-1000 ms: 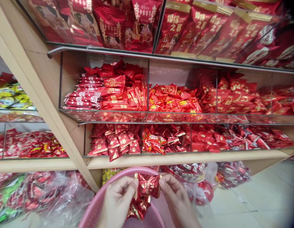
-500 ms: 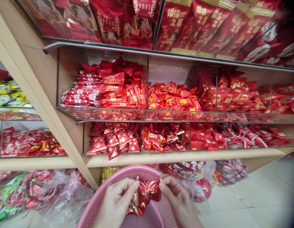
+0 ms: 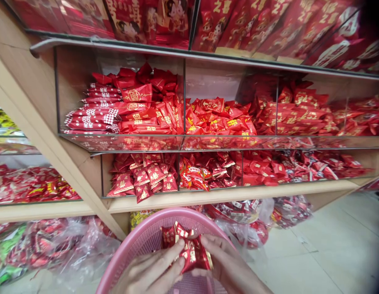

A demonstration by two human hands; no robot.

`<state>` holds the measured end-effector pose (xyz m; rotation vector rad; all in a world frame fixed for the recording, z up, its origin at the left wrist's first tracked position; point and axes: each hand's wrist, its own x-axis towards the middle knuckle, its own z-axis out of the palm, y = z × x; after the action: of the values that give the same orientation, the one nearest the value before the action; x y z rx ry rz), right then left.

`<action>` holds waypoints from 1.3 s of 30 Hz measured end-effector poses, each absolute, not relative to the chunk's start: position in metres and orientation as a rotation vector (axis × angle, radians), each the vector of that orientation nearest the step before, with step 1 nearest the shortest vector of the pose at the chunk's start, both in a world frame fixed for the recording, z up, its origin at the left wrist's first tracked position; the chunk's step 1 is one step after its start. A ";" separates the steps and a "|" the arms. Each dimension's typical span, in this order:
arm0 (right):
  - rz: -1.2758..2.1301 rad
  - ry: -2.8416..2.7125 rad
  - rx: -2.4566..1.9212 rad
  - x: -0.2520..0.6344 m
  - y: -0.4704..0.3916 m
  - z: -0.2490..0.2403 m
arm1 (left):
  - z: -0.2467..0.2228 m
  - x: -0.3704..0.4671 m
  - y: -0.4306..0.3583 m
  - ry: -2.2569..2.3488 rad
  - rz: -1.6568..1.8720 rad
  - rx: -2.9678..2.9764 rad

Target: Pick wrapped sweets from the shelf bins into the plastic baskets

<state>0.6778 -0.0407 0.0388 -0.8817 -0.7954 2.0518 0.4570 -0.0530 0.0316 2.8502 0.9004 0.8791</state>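
Observation:
Over a pink plastic basket (image 3: 122, 261) I hold several small red candy packets (image 3: 193, 253) with gold print and gold crimped ends. My left hand (image 3: 155, 265) lies along their left side, its fingertips pressing on the front packet. From the right, my right hand (image 3: 221, 257) closes its thumb and fingers on the same packets. More of the packets stick up behind the front one, between both hands. The hands partly cover the inside of the basket, and its mesh wall shows around them.
A wooden shelf (image 3: 238, 192) rises right behind the basket, with glass-divided bins of red-wrapped sweets (image 3: 149, 175). Large red bags (image 3: 167, 20) fill the top row. Clear plastic bags of packets (image 3: 60, 249) lie on the floor at left, others (image 3: 250, 228) at right beside pale tiles (image 3: 339, 245).
Both hands have shifted from pinching the ends of a packet to pressing a bunch of them from both sides. More packets show between them. The view has tilted slightly downward.

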 end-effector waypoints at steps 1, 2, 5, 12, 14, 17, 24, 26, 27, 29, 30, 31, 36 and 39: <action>2.015 -0.834 -0.917 0.678 -0.041 0.041 | 0.028 0.455 -0.052 0.858 0.806 2.905; 1.989 -0.851 -0.945 0.679 -0.042 0.043 | 0.024 0.452 -0.051 0.817 0.724 2.952; 1.963 -0.802 -0.978 0.679 -0.043 0.043 | 0.016 0.446 -0.048 0.791 0.595 3.004; 1.971 -0.724 -0.933 0.679 -0.044 0.035 | 0.015 0.447 -0.046 0.808 0.663 3.036; 1.909 -0.829 -0.974 0.682 -0.041 0.032 | 0.015 0.448 -0.045 0.795 0.728 3.065; 1.667 -1.227 -1.053 0.693 -0.031 0.027 | 0.014 0.447 -0.039 0.850 0.908 3.043; 1.259 -2.255 -1.203 0.722 0.004 0.005 | 0.008 0.438 -0.015 1.480 0.875 2.757; 1.324 -2.422 -1.096 0.720 0.012 -0.004 | 0.003 0.436 -0.008 1.631 0.783 2.642; 1.357 -2.486 -1.035 0.718 0.016 -0.009 | 0.000 0.435 -0.006 1.673 0.751 2.601; 1.383 -2.588 -0.960 0.711 0.023 -0.020 | -0.006 0.432 -0.003 1.722 0.715 2.551; 1.366 -2.638 -0.961 0.707 0.026 -0.027 | -0.010 0.431 -0.002 1.735 0.700 2.537; 1.336 -2.690 -0.976 0.703 0.029 -0.033 | -0.013 0.430 -0.002 1.744 0.688 2.524; 1.066 -2.936 -0.989 0.688 0.034 -0.052 | -0.021 0.427 -0.006 1.732 0.673 2.488; 0.741 -2.985 -1.115 0.685 0.026 -0.039 | -0.021 0.427 -0.007 1.717 0.662 2.458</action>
<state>0.6855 0.0263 -0.0385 -1.1154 -2.9845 0.7413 0.4267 -0.0067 -0.0208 2.4577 1.7173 0.6622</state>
